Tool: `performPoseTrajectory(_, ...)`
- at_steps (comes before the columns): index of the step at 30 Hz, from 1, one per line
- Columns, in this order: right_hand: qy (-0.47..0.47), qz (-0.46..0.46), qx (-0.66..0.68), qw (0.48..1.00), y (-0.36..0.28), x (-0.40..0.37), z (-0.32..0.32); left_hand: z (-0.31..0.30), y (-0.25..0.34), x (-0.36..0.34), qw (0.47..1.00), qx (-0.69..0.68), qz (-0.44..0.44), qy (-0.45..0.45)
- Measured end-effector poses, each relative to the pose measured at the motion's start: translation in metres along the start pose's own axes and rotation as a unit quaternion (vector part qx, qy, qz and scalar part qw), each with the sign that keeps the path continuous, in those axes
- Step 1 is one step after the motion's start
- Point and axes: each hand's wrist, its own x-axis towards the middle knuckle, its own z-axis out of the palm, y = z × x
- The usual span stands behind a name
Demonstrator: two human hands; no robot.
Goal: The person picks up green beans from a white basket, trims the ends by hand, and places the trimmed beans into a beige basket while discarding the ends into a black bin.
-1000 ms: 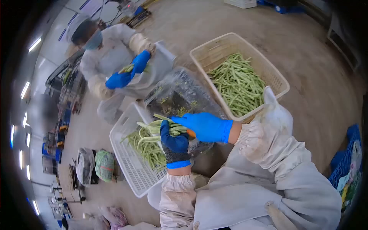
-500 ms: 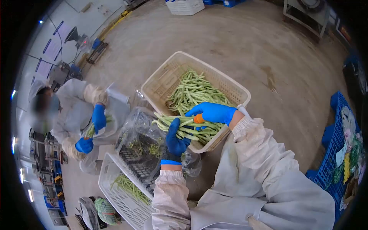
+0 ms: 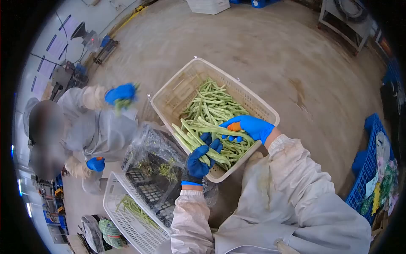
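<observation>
My left hand (image 3: 198, 163), in a dark blue glove, is closed around several long green beans (image 3: 188, 137) that point up and to the left. My right hand (image 3: 253, 128), in a bright blue glove, grips more beans from the same bunch, its thumb and fingers on either side of them. A small orange piece (image 3: 234, 126) shows at its fingertips; what it belongs to is hidden. Both hands are over the near side of a cream plastic crate (image 3: 258, 100). A heap of loose green beans (image 3: 211, 100) lies inside it.
A black crate lined with clear plastic (image 3: 146, 163), holding plant scraps, rests on a white crate (image 3: 112, 190) with some beans. To the left, a co-worker (image 3: 105, 131) in blue gloves holds greenery. A blue pallet (image 3: 363, 163) stands at the right.
My hands have moved slightly right and down, and the beans now fan out more between them. The co-worker's upper hand has swung up and away from the other hand.
</observation>
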Motion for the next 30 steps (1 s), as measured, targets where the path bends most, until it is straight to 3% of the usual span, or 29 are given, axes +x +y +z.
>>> performPoseTrajectory(7, 0.01, -0.009, 0.066, 0.998, -0.01, -0.004, -0.007, 0.006, -0.001, 0.002, 1.0, -0.025, 0.001, -0.011)
performPoseTrajectory(9, 0.087, -0.065, 0.0, 0.994, -0.013, -0.008, -0.008, 0.005, -0.003, 0.003, 0.999, -0.042, -0.001, 0.008)
performPoseTrajectory(10, 0.176, -0.103, -0.157, 0.966, -0.002, 0.002, -0.017, 0.001, -0.003, 0.005, 0.997, -0.073, 0.0, -0.001)
performPoseTrajectory(11, 0.175, -0.101, -0.156, 0.967, 0.012, 0.01, -0.023, -0.002, -0.003, 0.006, 0.995, -0.103, 0.002, -0.01)
performPoseTrajectory(12, 0.251, -0.222, -0.366, 0.868, 0.023, 0.015, -0.021, -0.003, -0.004, 0.005, 0.995, -0.097, 0.003, 0.018)
performPoseTrajectory(13, 0.309, -0.326, -0.55, 0.704, 0.02, 0.013, -0.006, -0.006, -0.004, 0.006, 0.995, -0.097, 0.003, 0.019)
performPoseTrajectory(14, 0.213, -0.33, -0.438, 0.808, 0.017, 0.012, 0.009, -0.012, -0.007, 0.008, 0.994, -0.105, 0.004, 0.027)
performPoseTrajectory(16, 0.079, -0.233, -0.384, 0.89, 0.014, 0.003, 0.043, -0.022, -0.009, 0.012, 0.992, -0.125, -0.01, 0.009)
performPoseTrajectory(17, 0.081, -0.232, -0.383, 0.89, 0.021, 0.007, 0.05, -0.025, -0.01, 0.012, 0.992, -0.125, -0.012, 0.01)
performPoseTrajectory(19, 0.032, -0.236, -0.492, 0.838, 0.04, 0.019, 0.05, -0.024, -0.011, 0.012, 0.986, -0.159, -0.043, -0.029)
performPoseTrajectory(21, 0.063, -0.232, -0.448, 0.861, 0.035, 0.027, 0.039, -0.006, -0.011, 0.006, 0.988, -0.147, -0.036, -0.007)
performPoseTrajectory(23, 0.009, -0.105, -0.255, 0.961, 0.025, 0.021, 0.035, 0.0, -0.013, 0.001, 0.99, -0.138, -0.027, 0.015)
performPoseTrajectory(25, 0.009, -0.111, -0.199, 0.974, 0.025, 0.02, 0.031, -0.005, -0.013, -0.002, 0.989, -0.139, -0.029, -0.047)
performPoseTrajectory(27, 0.023, -0.037, -0.082, 0.996, 0.022, 0.018, 0.027, -0.003, -0.013, -0.004, 0.992, -0.122, -0.03, -0.015)
performPoseTrajectory(30, 0.042, -0.04, -0.054, 0.997, 0.014, 0.011, 0.027, 0.009, -0.014, -0.005, 0.989, -0.148, -0.026, 0.018)
